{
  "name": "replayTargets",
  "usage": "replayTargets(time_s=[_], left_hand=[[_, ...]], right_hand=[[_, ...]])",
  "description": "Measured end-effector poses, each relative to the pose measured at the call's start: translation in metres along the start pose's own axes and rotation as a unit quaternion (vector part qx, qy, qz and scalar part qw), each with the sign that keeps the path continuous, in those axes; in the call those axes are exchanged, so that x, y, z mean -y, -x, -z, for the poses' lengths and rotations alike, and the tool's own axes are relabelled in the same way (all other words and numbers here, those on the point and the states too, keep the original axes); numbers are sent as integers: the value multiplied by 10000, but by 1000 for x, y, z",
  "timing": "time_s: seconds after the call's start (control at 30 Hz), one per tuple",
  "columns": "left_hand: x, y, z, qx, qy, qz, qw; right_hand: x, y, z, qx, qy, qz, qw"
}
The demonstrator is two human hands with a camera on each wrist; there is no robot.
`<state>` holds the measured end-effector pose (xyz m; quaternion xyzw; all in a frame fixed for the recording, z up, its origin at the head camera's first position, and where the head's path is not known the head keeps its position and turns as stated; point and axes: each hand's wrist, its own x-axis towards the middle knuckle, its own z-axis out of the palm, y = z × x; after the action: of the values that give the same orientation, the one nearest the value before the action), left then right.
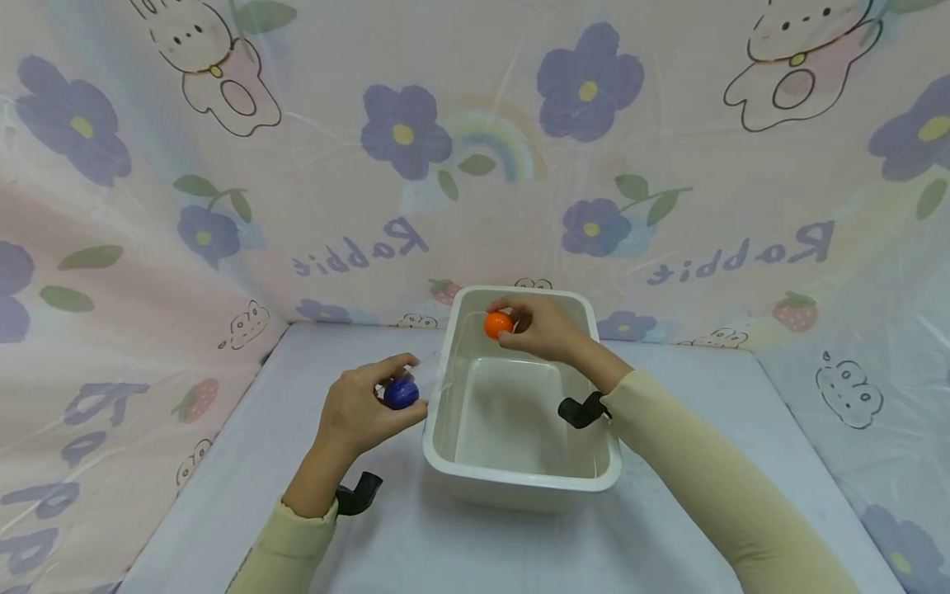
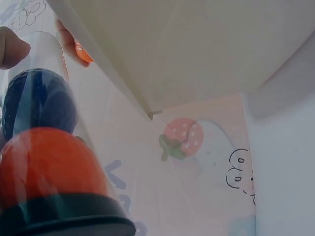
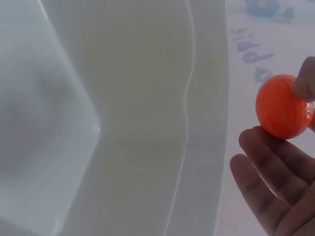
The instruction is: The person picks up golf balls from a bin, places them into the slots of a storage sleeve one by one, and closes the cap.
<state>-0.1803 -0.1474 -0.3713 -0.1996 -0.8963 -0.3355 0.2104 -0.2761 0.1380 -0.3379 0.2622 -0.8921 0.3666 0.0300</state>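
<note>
My left hand [image 1: 356, 408] grips a clear plastic tube [image 2: 47, 46] beside the left wall of a cream basin [image 1: 523, 480]. Inside the tube sits a dark blue ball [image 1: 402, 394], seen between thumb and fingers in the head view. The left wrist view shows an orange-red ball [image 2: 51, 164] stacked against the blue one, above the tube's dark end cap [image 2: 69, 214]. Over the far part of the basin, my right hand [image 1: 545, 330] pinches a shiny orange ball [image 1: 498, 325] between thumb and fingers. Its other fingers [image 3: 268, 167] spread loosely below the ball in the right wrist view.
The basin stands on a white-covered table [image 1: 668, 511], close to the back curtain [image 1: 490, 223] printed with flowers and rabbits. Similar printed sheets close off the left and right sides. A black wrist mount [image 1: 582, 410] on the right sleeve overlaps the basin's right wall.
</note>
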Motion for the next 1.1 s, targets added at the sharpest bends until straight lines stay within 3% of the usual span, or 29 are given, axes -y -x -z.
replayTargets(time_s=[0.37,0.87,1.1], left_hand=[[-3,-3,-2,-22,-3,-71,10000],[-4,-3,-2,5,8,-33,10000],[-6,-2,-3,80,61,-61,9999]], right_hand=[[14,13,3,-297,-565,464,9969],[20,24,4,-236,-306,480,9981],[26,32,4,-289,-435,557,9971]])
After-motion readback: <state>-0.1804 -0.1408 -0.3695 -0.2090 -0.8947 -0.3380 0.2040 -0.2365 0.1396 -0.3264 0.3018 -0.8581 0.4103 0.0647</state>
